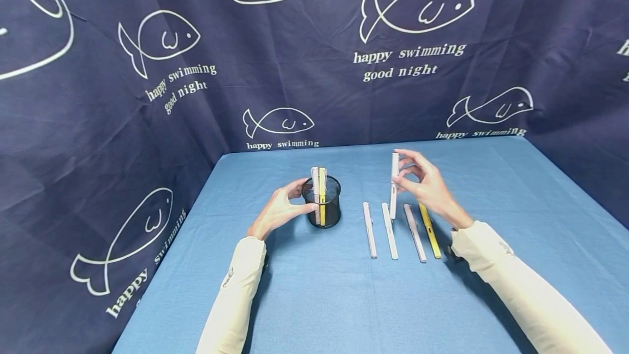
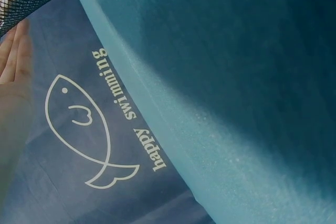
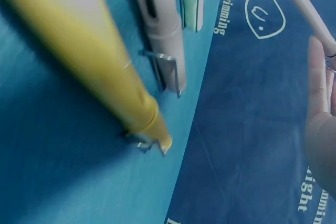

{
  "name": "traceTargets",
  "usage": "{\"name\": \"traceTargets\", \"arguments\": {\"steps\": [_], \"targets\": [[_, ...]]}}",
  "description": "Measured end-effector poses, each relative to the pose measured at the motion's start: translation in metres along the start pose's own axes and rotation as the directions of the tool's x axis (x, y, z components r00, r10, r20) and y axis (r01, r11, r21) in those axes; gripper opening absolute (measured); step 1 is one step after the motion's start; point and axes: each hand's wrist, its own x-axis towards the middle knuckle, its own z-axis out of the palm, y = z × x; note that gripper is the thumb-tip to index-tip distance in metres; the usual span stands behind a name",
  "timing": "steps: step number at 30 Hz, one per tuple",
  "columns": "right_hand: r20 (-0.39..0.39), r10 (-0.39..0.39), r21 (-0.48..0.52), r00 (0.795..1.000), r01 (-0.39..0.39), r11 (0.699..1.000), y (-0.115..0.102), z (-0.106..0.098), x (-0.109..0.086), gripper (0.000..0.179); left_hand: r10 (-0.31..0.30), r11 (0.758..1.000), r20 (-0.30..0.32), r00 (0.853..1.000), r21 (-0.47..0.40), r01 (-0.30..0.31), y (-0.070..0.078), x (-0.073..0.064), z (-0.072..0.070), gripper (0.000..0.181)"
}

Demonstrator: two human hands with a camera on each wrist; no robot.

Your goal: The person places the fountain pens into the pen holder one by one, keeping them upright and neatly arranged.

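Observation:
My left hand (image 1: 281, 210) grips a black mesh pen holder (image 1: 332, 214) from its left side, thumb in front and fingers behind. Inside the holder stand a yellow pen (image 1: 322, 183) and a pale pinkish pen (image 1: 315, 182). Above the table, my right hand (image 1: 431, 189) pinches a whitish pen (image 1: 394, 187), held nearly upright. Below that hand lie a pale lilac pen (image 1: 370, 231), a whitish pen (image 1: 390, 231), a pinkish pen (image 1: 415, 232) and a yellow pen (image 1: 430, 231), side by side. Only a corner of the holder shows in the left wrist view.
A blue cloth (image 1: 314, 299) covers the table. Dark blue curtains (image 1: 334, 102) with white fish drawings and lettering hang behind it and at both sides.

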Motion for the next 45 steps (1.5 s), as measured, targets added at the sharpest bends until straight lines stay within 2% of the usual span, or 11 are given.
{"name": "traceTargets", "arguments": {"steps": [9, 25, 34, 45], "targets": [[-0.02, -0.037, -0.005, 0.999, 0.037, 0.999, -0.003, 0.012, 0.01, 0.06, 0.001, 1.0, 0.002, 1.0, 0.002, -0.001, 0.0, 0.001, -0.001, 0.081], [-0.024, -0.08, 0.089, 0.997, 0.081, 0.993, -0.006, 0.038, 0.026, 0.06, 0.003, 1.0, 0.003, 1.0, 0.003, -0.003, -0.001, 0.001, -0.001, 0.081], [-0.013, -0.054, 0.092, 0.998, 0.055, 0.994, -0.01, 0.052, 0.033, 0.06, -0.002, 1.0, -0.003, 1.0, 0.007, 0.002, 0.0, 0.0, -0.001, 0.081], [-0.026, -0.074, 0.096, 0.997, 0.076, 0.992, -0.015, 0.068, 0.044, 0.061, -0.001, 1.0, 0.001, 1.0, 0.013, 0.001, -0.003, 0.001, -0.001, 0.083]]}}
